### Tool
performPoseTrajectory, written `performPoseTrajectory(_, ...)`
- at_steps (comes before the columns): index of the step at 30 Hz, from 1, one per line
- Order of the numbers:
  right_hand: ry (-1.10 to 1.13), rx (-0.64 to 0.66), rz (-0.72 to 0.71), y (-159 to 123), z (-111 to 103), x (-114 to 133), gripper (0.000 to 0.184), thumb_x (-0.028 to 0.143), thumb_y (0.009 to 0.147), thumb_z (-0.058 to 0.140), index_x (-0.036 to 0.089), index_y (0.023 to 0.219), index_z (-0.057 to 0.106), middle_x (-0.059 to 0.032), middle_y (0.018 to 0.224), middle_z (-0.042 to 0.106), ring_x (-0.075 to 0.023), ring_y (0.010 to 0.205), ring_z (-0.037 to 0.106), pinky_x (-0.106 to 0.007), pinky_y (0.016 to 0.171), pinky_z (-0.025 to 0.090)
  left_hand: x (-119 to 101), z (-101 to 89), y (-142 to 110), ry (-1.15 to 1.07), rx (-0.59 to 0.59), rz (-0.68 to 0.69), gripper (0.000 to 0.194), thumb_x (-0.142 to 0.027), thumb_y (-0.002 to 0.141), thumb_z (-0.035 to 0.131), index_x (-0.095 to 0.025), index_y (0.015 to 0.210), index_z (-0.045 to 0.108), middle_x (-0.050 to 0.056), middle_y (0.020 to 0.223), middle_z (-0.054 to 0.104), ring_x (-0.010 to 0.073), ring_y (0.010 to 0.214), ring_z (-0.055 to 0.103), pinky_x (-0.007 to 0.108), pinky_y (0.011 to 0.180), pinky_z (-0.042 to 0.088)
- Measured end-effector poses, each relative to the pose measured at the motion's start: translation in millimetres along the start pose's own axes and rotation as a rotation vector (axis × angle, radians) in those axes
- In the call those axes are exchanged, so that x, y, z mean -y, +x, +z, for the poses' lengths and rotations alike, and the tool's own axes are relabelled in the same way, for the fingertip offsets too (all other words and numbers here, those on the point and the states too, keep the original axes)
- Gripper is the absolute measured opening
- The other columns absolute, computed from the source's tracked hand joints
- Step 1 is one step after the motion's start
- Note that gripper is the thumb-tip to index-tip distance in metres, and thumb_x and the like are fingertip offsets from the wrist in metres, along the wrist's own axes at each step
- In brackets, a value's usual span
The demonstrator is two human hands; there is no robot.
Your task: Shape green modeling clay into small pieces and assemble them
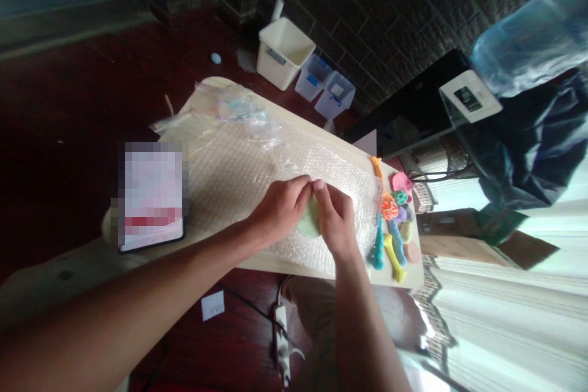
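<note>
Above the bubble wrap [225,165], my left hand [281,211] and my right hand [337,217] meet with thumbs and fingertips close together. Both are closed on a soft, flattened piece of pale green modelling clay [310,220]. It hangs between them, partly hidden by the fingers. To the right of my right hand lie several coloured clay shapes: a teal twisted piece [377,245], a yellow bone-like piece [394,257], a blue strip [395,242], an orange coil [389,207] and a pink piece [402,182].
Clear plastic bags [252,113] lie on the table's far left part. A tablet-like screen [154,196], blurred out, stands at the left edge. Beyond the table are a white bin [282,55] and two clear boxes [334,95]. A power strip [282,343] lies below, near the person's legs.
</note>
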State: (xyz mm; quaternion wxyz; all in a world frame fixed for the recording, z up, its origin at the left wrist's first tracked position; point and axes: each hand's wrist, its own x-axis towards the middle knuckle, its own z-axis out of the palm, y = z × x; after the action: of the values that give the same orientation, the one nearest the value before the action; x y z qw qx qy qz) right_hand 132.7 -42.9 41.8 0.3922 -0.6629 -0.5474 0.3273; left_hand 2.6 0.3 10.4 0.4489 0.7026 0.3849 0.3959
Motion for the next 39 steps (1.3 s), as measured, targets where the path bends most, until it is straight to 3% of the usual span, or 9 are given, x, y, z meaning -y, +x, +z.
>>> performPoseTrajectory(2, 0.020, 0.037, -0.010, 1, 0, 0, 0.048, 0.057, 0.098, 0.056, 0.021, 0.065, 0.047, 0.0048, 0.059, 0.043, -0.0099, 0.053, 0.037, -0.027, 0.048, 0.027, 0, 0.9, -2, -0.130, 0.025, -0.125, 0.038, -0.040, 0.105, 0.036, -0.020, 0.084, 0.059, 0.001, 0.066, 0.063, 0.0141, 0.057, 0.060, 0.026, 0.055, 0.043)
performPoseTrajectory(6, -0.031, -0.167, -0.055, 2, 2, -1, 0.049, 0.053, 0.100, 0.053, 0.022, 0.063, 0.045, 0.0053, 0.056, 0.039, -0.0099, 0.052, 0.035, -0.027, 0.047, 0.026, -3, 1.8, -7, -0.382, 0.096, -0.334, 0.052, -0.062, 0.104, 0.028, -0.021, 0.087, 0.055, -0.001, 0.061, 0.060, 0.0137, 0.045, 0.060, 0.023, 0.041, 0.042)
performPoseTrajectory(13, -0.004, -0.088, 0.051, 5, -7, 1, 0.047, 0.055, 0.099, 0.054, 0.021, 0.067, 0.049, 0.0040, 0.061, 0.044, -0.0105, 0.055, 0.038, -0.026, 0.048, 0.027, -10, 0.4, -8, -0.061, 0.091, -0.123, 0.025, -0.036, 0.102, 0.043, -0.023, 0.081, 0.044, -0.005, 0.055, 0.051, 0.0113, 0.043, 0.055, 0.023, 0.045, 0.036)
performPoseTrajectory(16, -0.105, -0.114, -0.016, 4, -6, 1, 0.049, 0.054, 0.100, 0.052, 0.022, 0.064, 0.045, 0.0052, 0.057, 0.038, -0.0104, 0.053, 0.033, -0.028, 0.048, 0.022, -9, 1.4, -8, -0.177, 0.157, -0.170, 0.031, -0.045, 0.105, 0.039, -0.023, 0.084, 0.047, -0.005, 0.054, 0.051, 0.0117, 0.041, 0.053, 0.024, 0.045, 0.036)
performPoseTrajectory(19, -0.224, -0.180, -0.082, 2, -1, 1, 0.049, 0.052, 0.102, 0.049, 0.022, 0.063, 0.043, 0.0053, 0.055, 0.037, -0.0105, 0.053, 0.033, -0.029, 0.050, 0.023, -6, 3.9, -7, -0.234, 0.064, -0.191, 0.041, -0.050, 0.106, 0.034, -0.022, 0.084, 0.053, -0.001, 0.068, 0.061, 0.0137, 0.057, 0.061, 0.026, 0.055, 0.043)
performPoseTrajectory(25, -0.122, -0.104, 0.014, 2, 6, 0, 0.052, 0.057, 0.102, 0.044, 0.022, 0.065, 0.048, 0.0027, 0.058, 0.047, -0.0116, 0.055, 0.038, -0.029, 0.050, 0.027, -4, 3.0, -3, 0.048, -0.016, -0.055, 0.036, -0.034, 0.105, 0.040, -0.019, 0.077, 0.057, 0.001, 0.069, 0.063, 0.0142, 0.064, 0.056, 0.030, 0.065, 0.040)
performPoseTrajectory(32, -0.215, -0.272, -0.011, 2, 9, 0, 0.055, 0.058, 0.102, 0.043, 0.023, 0.060, 0.043, 0.0034, 0.053, 0.043, -0.0111, 0.051, 0.035, -0.030, 0.049, 0.022, -7, 0.8, -6, -0.188, -0.011, -0.280, 0.048, -0.055, 0.106, 0.034, -0.020, 0.086, 0.060, 0.000, 0.065, 0.060, 0.0136, 0.051, 0.057, 0.026, 0.048, 0.038)
performPoseTrajectory(36, -0.099, -0.235, 0.086, 3, 13, 1, 0.056, 0.062, 0.099, 0.046, 0.023, 0.059, 0.041, 0.0037, 0.053, 0.042, -0.0106, 0.049, 0.035, -0.029, 0.047, 0.023, -6, 1.8, -5, 0.065, -0.041, -0.132, 0.041, -0.041, 0.105, 0.040, -0.018, 0.079, 0.061, 0.005, 0.070, 0.066, 0.0170, 0.065, 0.064, 0.028, 0.059, 0.043)
performPoseTrajectory(39, -0.158, -0.285, 0.054, 3, 14, 0, 0.058, 0.060, 0.098, 0.050, 0.023, 0.056, 0.037, 0.0044, 0.051, 0.037, -0.0098, 0.048, 0.030, -0.029, 0.046, 0.019, -7, 1.7, -5, -0.004, -0.047, -0.169, 0.046, -0.048, 0.106, 0.037, -0.018, 0.083, 0.063, 0.006, 0.073, 0.068, 0.0167, 0.064, 0.065, 0.027, 0.056, 0.044)
